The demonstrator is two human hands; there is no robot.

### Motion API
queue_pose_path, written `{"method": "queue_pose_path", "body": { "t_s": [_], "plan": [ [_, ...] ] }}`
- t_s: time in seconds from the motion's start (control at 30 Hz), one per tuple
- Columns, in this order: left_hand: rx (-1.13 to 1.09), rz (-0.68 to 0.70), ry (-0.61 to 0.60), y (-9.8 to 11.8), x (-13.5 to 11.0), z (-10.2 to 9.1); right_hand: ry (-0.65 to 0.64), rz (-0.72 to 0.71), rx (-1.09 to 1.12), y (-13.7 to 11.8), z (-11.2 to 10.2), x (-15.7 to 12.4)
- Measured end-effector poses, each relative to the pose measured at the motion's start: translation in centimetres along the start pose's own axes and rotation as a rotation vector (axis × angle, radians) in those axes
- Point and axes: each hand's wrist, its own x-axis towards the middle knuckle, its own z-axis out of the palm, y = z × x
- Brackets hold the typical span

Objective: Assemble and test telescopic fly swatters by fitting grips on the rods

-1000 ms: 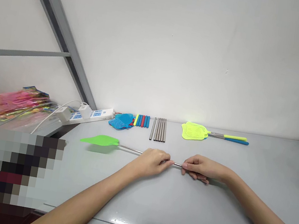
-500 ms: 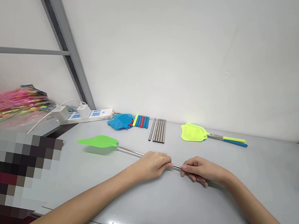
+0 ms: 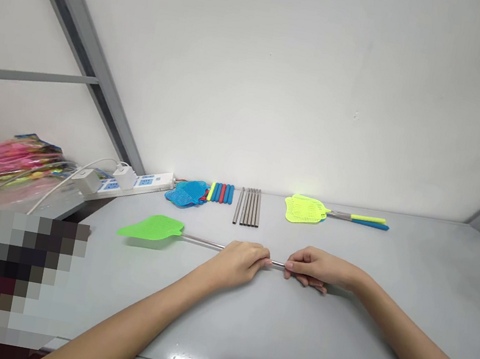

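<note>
A green fly swatter [image 3: 154,227] lies across the grey table in front of me, its perforated head at the left and a thin metal rod running right. My left hand [image 3: 240,264] is closed around the middle of the rod, palm down. At the rod's right end, my right hand [image 3: 320,268] pinches it between thumb and fingers, the other fingers loosely curled underneath. A short stretch of bare metal shows between the hands. The rod's end is hidden by my right fingers.
Behind the hands lie several metal tubes [image 3: 251,207], coloured handle grips [image 3: 222,193] and stacked blue swatter heads [image 3: 191,193]. Swatters with yellow and blue handles [image 3: 306,210] rest at the back right. A power strip [image 3: 146,183] and pink bagged goods [image 3: 10,164] are at the left.
The green swatter head has turned about its rod, so more of its perforated face shows. Both hands keep their hold on the rod. The whole view has shifted slightly.
</note>
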Motion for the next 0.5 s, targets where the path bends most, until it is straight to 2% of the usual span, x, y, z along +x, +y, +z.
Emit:
{"method": "queue_pose_path", "body": {
  "t_s": [0.5],
  "plan": [
    [-0.028, -0.011, -0.016, 0.07, -0.02, 0.09, -0.002, 0.022, -0.032, -0.69, 0.01, -0.3]
  ]
}}
